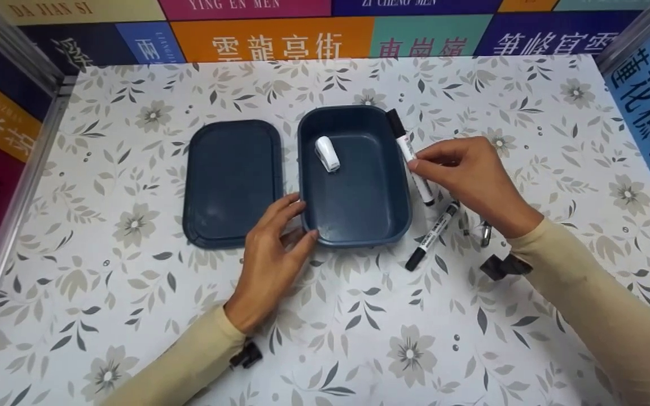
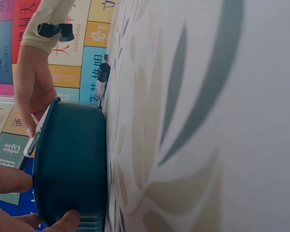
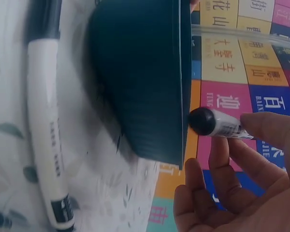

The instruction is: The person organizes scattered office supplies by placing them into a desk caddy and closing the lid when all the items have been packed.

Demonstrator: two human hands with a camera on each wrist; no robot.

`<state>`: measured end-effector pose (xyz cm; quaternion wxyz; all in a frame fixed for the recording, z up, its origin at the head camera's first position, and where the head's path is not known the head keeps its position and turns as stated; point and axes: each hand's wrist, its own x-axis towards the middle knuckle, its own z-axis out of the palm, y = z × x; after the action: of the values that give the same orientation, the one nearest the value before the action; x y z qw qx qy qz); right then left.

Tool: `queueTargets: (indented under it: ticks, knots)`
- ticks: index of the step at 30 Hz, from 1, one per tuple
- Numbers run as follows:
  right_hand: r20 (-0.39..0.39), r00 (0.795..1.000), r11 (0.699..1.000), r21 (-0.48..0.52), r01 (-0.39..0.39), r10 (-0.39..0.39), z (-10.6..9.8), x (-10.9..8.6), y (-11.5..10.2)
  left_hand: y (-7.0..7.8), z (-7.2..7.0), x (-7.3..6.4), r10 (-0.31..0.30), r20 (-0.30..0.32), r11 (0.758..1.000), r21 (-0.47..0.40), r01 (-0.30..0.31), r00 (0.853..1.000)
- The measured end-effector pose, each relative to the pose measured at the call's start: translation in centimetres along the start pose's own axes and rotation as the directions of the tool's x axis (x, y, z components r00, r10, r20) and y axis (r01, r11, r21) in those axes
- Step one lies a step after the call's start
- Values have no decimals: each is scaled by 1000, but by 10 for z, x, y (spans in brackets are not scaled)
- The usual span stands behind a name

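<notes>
My right hand [image 1: 466,169] pinches a white marker [image 1: 409,149] with a black cap between thumb and fingers, tilted along the right rim of a dark blue plastic box [image 1: 353,217]. In the right wrist view, the marker's black end [image 3: 202,121] is right at the rim. My left hand [image 1: 271,254] holds the box's near left corner, thumb on the front side and fingers at the left wall. A small white stapler [image 1: 326,154] lies inside the box. Below my right hand, a second black-and-white marker [image 1: 432,237] lies on the table, to the right of the box.
A dark blue lid [image 1: 233,180] lies flat to the left of the box. Near my right wrist is a small shiny metal thing [image 1: 486,234], partly hidden. A floral cloth covers the table [image 1: 189,327]; colourful printed panels [image 1: 271,39] stand behind and beside it.
</notes>
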<state>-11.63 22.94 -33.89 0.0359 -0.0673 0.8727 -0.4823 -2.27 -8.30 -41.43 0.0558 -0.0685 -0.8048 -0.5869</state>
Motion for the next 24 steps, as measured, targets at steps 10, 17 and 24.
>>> queueTargets:
  ticks: [10, 17, 24]
  knots:
    - [18, 999, 998, -58, 35, -34, 21, 8, -12, -1, 0, 0, 12, -5, 1000, 8, -12, 1000]
    - [1, 999, 979, -201, 42, -43, 35, 18, -17, -1, 1, 0, 5, -12, 1000, 6, -5, 1000]
    - [-18, 998, 956, -289, 59, -67, 48, 25, -17, 1, 0, 0, 10, -10, 1000, -5, -10, 1000]
